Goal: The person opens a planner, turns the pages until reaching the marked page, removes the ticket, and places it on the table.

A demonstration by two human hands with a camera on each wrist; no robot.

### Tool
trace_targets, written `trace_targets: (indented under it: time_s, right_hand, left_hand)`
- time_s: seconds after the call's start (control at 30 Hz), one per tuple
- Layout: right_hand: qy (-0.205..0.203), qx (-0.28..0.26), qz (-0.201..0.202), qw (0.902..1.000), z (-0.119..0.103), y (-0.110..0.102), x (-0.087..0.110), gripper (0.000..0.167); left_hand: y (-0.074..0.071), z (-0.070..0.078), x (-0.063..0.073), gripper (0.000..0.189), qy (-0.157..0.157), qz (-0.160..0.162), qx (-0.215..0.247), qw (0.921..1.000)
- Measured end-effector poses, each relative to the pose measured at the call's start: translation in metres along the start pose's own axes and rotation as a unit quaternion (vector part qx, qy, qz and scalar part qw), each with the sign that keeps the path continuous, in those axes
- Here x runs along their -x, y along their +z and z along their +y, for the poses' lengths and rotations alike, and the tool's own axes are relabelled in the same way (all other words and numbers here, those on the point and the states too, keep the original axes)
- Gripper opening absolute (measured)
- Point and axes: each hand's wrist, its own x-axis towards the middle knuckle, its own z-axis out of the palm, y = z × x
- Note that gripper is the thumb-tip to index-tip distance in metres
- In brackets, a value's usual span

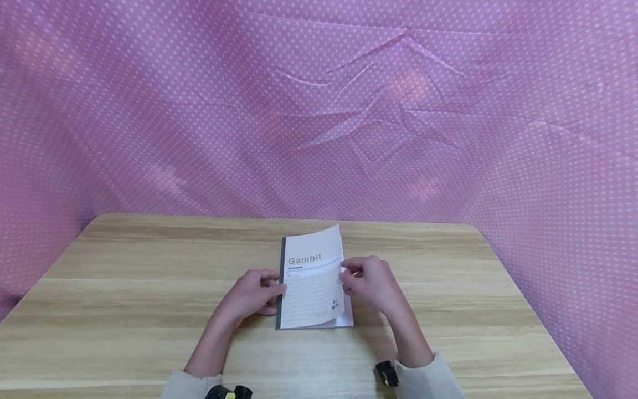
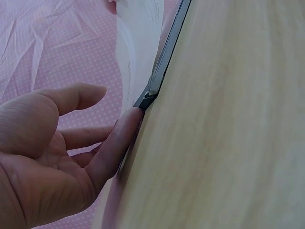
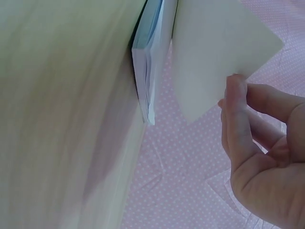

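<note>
White notebook cover [image 1: 311, 302] bows upward, my right hand [image 1: 370, 285] pinching its edge, my left hand [image 1: 251, 292], fingers parted, touching the spine [image 1: 282, 255].

Notebook cover [image 1: 311, 291] reads "Gambit", "NOTEBOOK"

Curtained-off workspace; pink dotted cloth [image 1: 319, 122], wooden table [image 1: 164, 260]

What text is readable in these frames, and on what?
"Gambit": large, upper part of the notebook's front cover
"NOTEBOOK": small, just below it on the cover
"A": lower right of the cover; the smaller character beside it looks like 5, not certain
Too small to read: print under "NOTEBOOK", characters under the "A", a line near the cover's bottom edge
Wrist views: none readable
</note>
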Motion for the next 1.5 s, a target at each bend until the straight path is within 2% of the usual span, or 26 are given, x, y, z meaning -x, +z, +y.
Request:
trace_targets:
  time_s: [0.23, 0.53, 0.73, 0.9, 1.07, 1.33, 1.5]
  right_hand:
    - [-0.02, -0.036, -0.004, 0.9991, -0.002, 0.001, 0.0, 0.024]
    - [-0.053, -0.064, -0.028, 0.9962, -0.005, 0.005, 0.001, 0.031]
    - [-0.062, -0.067, -0.034, 0.9952, -0.008, 0.008, 0.003, 0.033]
    - [-0.064, -0.039, -0.043, 0.9963, -0.012, 0.009, 0.006, 0.036]
    - [-0.093, -0.009, -0.044, 0.9946, -0.015, 0.013, 0.008, 0.041]
    - [-0.131, -0.002, -0.052, 0.99, -0.016, 0.021, 0.01, 0.045]
    - [-0.154, 0.022, -0.058, 0.9861, -0.016, 0.025, 0.01, 0.046]
  left_hand:
    - [0.001, 0.002, 0.001, 0.045, 0.001, 0.003, 0.0, 1.0]
    - [-0.001, 0.006, 0.002, 0.049, 0.005, 0.018, -0.005, 0.9998]
    - [-0.002, 0.015, 0.004, 0.045, 0.032, 0.049, -0.023, 0.998]
    - [0.002, 0.024, 0.009, 0.043, 0.064, 0.041, -0.018, 0.9969]
    - [0.007, 0.031, 0.013, 0.045, 0.079, 0.029, 0.007, 0.9964]
    - [0.011, 0.035, 0.016, 0.049, 0.077, 0.022, 0.076, 0.9939]
    - [0.017, 0.037, 0.017, 0.044, 0.085, 0.012, 0.087, 0.9926]
